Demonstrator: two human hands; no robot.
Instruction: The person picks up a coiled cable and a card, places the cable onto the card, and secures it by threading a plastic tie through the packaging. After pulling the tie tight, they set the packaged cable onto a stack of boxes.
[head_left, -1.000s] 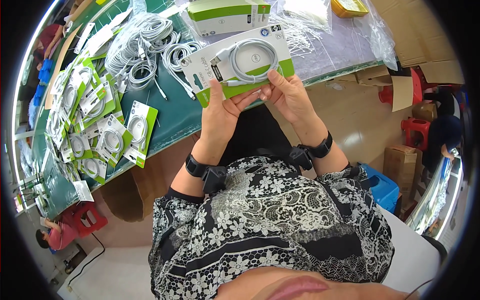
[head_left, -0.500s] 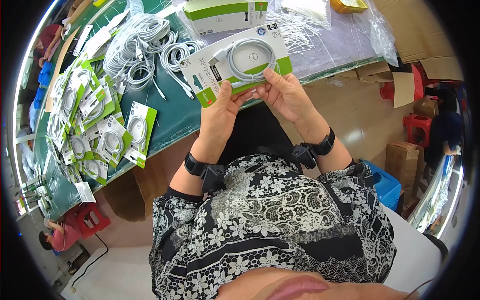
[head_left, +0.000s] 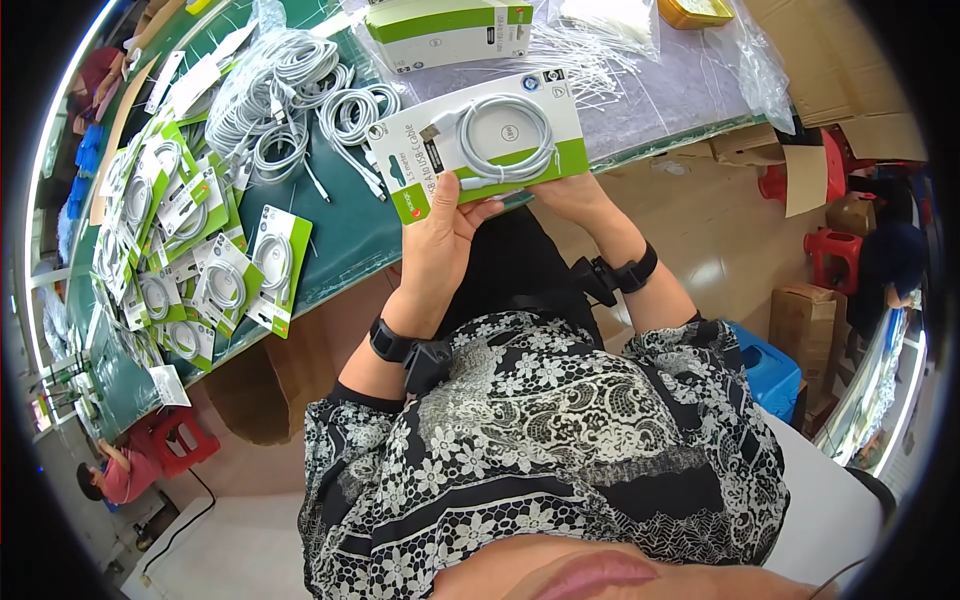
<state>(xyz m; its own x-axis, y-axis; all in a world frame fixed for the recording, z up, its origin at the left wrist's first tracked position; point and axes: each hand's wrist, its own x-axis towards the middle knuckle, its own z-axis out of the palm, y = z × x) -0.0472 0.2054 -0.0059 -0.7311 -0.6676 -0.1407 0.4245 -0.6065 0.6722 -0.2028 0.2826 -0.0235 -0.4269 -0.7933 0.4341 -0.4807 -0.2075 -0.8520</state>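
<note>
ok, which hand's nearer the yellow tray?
Right. The right hand is below and left of the yellow tray, fingers hidden behind the cable card; the left hand is farther left, thumb on the card's front.

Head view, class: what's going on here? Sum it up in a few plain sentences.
A person holds up a white-and-green retail card bearing a coiled grey USB cable. The left hand grips its lower left part, thumb in front; the right hand is at its lower right edge, fingers hidden behind. Carded cables lie heaped on the green tabletop to the left, near loose coiled cables.
</note>
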